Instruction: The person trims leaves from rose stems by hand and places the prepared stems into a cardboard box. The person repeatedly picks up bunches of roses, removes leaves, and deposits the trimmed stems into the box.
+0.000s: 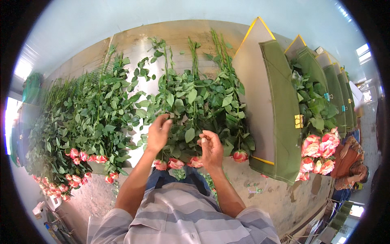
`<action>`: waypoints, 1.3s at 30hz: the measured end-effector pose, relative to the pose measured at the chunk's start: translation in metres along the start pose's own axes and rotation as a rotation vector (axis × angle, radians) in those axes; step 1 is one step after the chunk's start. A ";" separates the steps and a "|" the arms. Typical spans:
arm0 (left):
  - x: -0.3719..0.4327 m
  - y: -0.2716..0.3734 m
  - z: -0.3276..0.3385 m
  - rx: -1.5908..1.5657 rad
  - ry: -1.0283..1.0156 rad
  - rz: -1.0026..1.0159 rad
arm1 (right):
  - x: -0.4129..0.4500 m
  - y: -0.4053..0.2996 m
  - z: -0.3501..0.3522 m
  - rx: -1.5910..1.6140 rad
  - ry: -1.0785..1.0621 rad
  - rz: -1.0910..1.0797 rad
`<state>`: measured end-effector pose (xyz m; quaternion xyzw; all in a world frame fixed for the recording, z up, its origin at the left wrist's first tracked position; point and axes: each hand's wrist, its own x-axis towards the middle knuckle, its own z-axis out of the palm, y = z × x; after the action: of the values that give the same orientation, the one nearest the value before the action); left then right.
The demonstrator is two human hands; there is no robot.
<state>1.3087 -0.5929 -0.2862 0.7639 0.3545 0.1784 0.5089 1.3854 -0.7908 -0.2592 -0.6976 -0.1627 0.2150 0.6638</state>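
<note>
Several pink and cream roses [175, 163] lie side by side on a metal table [138, 45], their heads at its near edge and their leafy stems [192, 94] pointing away. My left hand [158, 132] is over the leaves at the left of this row, its thumb and fingers curved and apart. At the right, my right hand [211, 148] hovers above the leaves near a rose head, palm turned inward with fingers bent. Whether a fingertip touches a leaf or stem cannot be told. A single rose [240, 156] lies to the right of my right hand.
A large heap of roses [97, 116] covers the table's left side. On the right stand boards with green fabric [281, 113], a yellow binder clip [299, 121] and a bunch of roses [320, 146] between them. Another person [349, 161] is at the far right.
</note>
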 end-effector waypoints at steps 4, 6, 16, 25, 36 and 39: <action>-0.010 -0.060 -0.132 0.157 0.368 0.036 | -0.001 -0.007 0.051 0.091 -0.016 0.010; -0.023 -0.102 -0.201 0.716 0.590 0.104 | -0.005 -0.008 0.092 0.149 -0.066 0.038; -0.033 -0.232 -0.373 0.536 0.132 -0.260 | -0.042 0.078 0.415 -0.004 -0.501 0.539; -0.015 -0.251 -0.447 -0.542 -0.004 -0.312 | -0.040 0.135 0.522 0.021 -0.345 0.562; -0.023 -0.264 -0.434 0.382 -0.008 -0.311 | -0.045 0.087 0.560 -0.932 -0.378 0.259; -0.024 -0.256 -0.417 0.359 -0.042 -0.358 | -0.050 0.083 0.557 -0.988 -0.296 0.246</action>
<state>0.9362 -0.2792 -0.3407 0.7706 0.4995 0.0035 0.3958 1.0503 -0.3453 -0.3519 -0.9032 -0.2538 0.2853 0.1960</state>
